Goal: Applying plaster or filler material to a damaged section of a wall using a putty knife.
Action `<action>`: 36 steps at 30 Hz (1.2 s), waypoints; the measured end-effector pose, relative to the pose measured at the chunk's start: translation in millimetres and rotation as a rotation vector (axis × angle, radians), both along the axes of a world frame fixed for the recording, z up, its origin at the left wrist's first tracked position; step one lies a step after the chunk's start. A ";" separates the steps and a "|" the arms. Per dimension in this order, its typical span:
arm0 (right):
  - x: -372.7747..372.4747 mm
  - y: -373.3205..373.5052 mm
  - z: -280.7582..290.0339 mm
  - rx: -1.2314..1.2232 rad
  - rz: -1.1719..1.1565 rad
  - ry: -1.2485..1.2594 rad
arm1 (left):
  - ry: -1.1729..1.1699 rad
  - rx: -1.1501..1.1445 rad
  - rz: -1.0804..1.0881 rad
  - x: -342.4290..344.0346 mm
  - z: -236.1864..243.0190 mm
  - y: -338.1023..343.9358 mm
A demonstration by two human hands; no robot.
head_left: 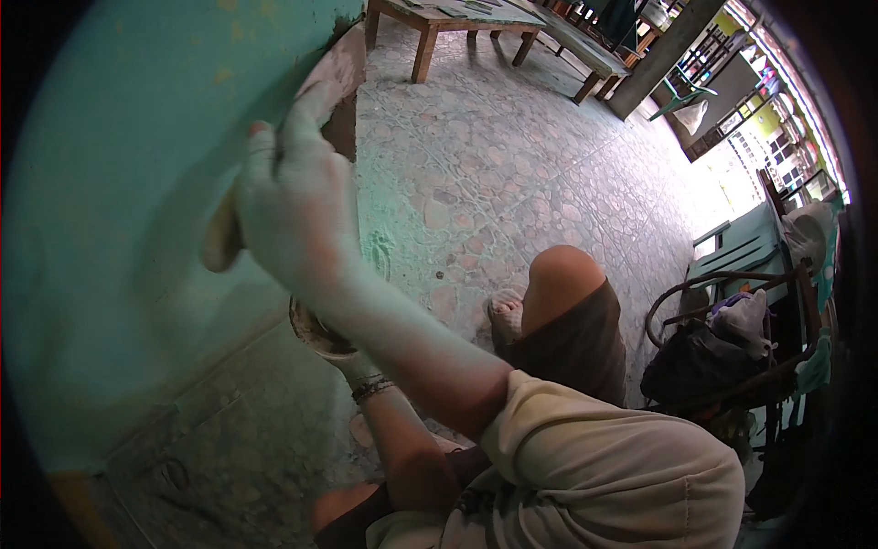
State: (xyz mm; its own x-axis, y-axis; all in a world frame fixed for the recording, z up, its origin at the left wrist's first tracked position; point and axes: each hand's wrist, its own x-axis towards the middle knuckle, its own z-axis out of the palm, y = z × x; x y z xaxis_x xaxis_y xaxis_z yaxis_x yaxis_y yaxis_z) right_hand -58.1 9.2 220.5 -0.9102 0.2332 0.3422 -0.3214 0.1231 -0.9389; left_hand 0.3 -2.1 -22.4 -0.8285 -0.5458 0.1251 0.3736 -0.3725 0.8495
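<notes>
Green wall (119, 137) borders stone-patterned floor (549, 165), with the right hand (302, 206) in a closed grip around a handle (221, 240) near the wall and the left hand (353, 365) gripping a bowl (308, 339) below.

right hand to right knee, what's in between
Stone-patterned floor with a small dark spot shows between right hand and right knee in the head view.

Stone-patterned floor (521, 156), low wooden table (476, 25), bright daylight (732, 188) right.
</notes>
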 end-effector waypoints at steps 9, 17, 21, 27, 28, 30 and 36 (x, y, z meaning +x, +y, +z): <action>-22.3 -71.0 -30.1 0.063 -0.214 0.124 | -0.039 -0.196 0.078 1.1 13.5 1.4; 47.1 12.6 -28.5 0.036 0.019 0.328 | -0.130 -0.289 0.049 2.0 34.3 -13.1; 26.0 101.0 0.0 -0.417 0.195 -0.121 | -0.074 0.922 -0.772 -3.7 24.9 -39.1; 13.6 131.4 -2.2 -0.360 0.398 -0.202 | -0.243 0.665 -0.783 -44.9 58.2 -41.0; 10.2 135.0 -4.7 -0.289 0.372 -0.170 | -0.348 0.455 -0.686 -53.9 60.7 -38.2; 6.9 142.4 0.9 -0.208 0.369 -0.189 | -0.212 0.740 -0.850 -66.2 79.5 -26.4; 3.8 146.6 10.4 0.351 0.191 -0.165 | -0.330 0.527 -0.581 -78.3 61.2 -13.6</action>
